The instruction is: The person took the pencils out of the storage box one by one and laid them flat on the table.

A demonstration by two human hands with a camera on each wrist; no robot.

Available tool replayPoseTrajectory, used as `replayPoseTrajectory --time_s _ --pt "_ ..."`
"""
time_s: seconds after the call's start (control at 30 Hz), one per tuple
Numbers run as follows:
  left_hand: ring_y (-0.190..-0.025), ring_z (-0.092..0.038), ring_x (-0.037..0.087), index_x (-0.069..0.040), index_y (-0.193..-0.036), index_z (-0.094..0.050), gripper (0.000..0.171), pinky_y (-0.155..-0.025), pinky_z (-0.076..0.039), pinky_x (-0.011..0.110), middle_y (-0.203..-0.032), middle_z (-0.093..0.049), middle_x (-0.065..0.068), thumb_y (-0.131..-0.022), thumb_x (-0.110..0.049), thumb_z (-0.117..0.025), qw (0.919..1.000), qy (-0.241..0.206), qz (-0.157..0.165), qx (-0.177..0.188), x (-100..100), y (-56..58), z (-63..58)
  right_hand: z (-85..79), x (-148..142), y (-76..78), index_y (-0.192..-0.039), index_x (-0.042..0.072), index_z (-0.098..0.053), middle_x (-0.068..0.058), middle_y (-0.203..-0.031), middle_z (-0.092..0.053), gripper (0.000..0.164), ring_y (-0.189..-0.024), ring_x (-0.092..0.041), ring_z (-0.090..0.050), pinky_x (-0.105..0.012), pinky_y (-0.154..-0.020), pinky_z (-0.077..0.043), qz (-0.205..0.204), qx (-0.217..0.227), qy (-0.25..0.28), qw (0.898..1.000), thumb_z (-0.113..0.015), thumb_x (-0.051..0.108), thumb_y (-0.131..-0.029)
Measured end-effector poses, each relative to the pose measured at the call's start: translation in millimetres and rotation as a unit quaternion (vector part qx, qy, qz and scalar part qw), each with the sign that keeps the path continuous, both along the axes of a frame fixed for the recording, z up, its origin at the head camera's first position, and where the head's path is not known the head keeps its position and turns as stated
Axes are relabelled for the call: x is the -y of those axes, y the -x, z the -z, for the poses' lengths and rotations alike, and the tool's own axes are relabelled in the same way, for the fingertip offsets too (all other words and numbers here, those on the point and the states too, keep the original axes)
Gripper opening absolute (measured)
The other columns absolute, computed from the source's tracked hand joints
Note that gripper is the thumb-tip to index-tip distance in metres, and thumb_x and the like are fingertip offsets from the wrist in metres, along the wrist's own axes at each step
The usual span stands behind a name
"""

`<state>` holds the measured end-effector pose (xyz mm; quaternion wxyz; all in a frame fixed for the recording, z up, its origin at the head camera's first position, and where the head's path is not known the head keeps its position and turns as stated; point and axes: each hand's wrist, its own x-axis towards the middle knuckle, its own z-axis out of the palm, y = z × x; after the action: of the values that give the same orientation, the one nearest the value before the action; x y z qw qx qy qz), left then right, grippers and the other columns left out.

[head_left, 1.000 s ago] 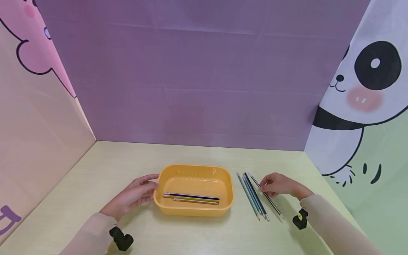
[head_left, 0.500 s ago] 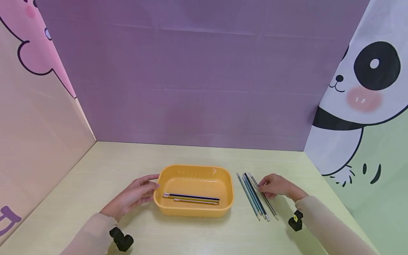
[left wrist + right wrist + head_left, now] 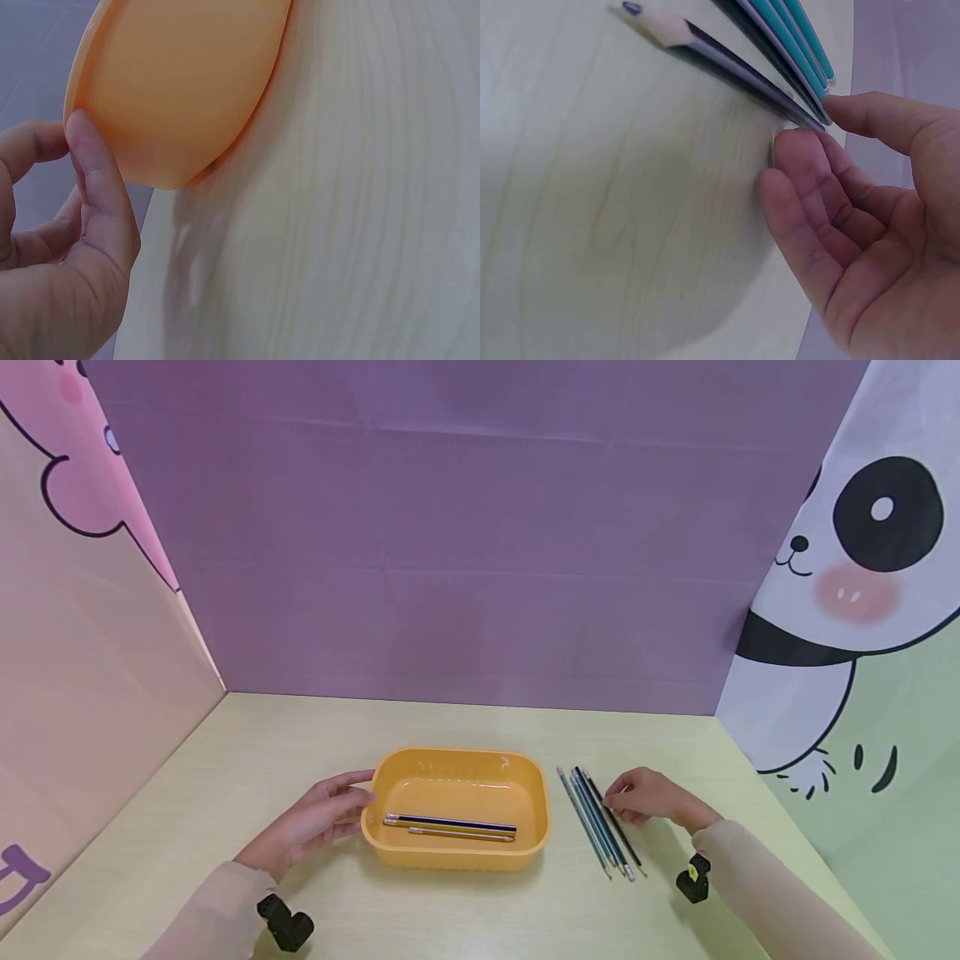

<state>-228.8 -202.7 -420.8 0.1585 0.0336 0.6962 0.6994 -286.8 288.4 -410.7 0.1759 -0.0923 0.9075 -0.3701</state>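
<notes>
On the table stands a yellow-orange plastic tray (image 3: 465, 777), and several pencils (image 3: 450, 827) lie inside it near its front wall. My left hand (image 3: 318, 818) is at the tray's left end; in the left wrist view the thumb (image 3: 97, 165) and a finger meet at the rim, pinching it. To the right of the tray, several teal and dark pencils (image 3: 592, 822) lie side by side, slanting. My right hand (image 3: 651, 797) pinches a black pencil (image 3: 624, 839) between thumb and finger, close along the bundle's right side. The right wrist view shows the pencil's sharpened point (image 3: 656, 26) toward the upper left.
A purple backdrop (image 3: 480, 543) rises behind the table (image 3: 480, 918). Side panels with cartoon prints (image 3: 855, 552) stand left and right. A black device (image 3: 693, 878) is strapped at each wrist.
My right hand has shifted slightly left, bringing the pinched pencil closer to the other pencils and more in line with them. The left hand and tray have not moved.
</notes>
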Motion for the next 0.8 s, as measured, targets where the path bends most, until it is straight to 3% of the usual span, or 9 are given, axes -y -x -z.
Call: replayPoseTrajectory --time_s 0.23,0.8 --pt "-0.094 -0.067 0.020 0.006 -0.152 -0.029 0.066 -0.081 -0.058 0.029 -0.111 -0.063 0.013 -0.099 -0.015 -0.062 1.0000 0.002 0.003 0.000 -0.4 0.5 0.4 -4.0 2.1 0.5 -0.104 -0.002 -0.065 -0.004 -0.076 -0.063 0.024 -0.069 -0.016 -0.059 -0.031 -0.063 -0.055 -0.012 -0.005 -0.006 1.000 -0.068 0.020 -0.095" --pt "-0.095 -0.066 0.020 0.006 -0.153 -0.028 0.067 -0.081 -0.058 0.029 -0.112 -0.063 0.012 -0.099 -0.016 -0.062 1.0000 0.004 0.003 0.000 -0.3 0.4 -0.3 -38.7 20.8 10.8 -0.111 -0.002 -0.064 -0.013 -0.090 -0.066 0.026 -0.077 -0.020 -0.061 -0.034 -0.070 -0.057 -0.036 -0.019 -0.006 0.999 -0.066 0.019 -0.097"
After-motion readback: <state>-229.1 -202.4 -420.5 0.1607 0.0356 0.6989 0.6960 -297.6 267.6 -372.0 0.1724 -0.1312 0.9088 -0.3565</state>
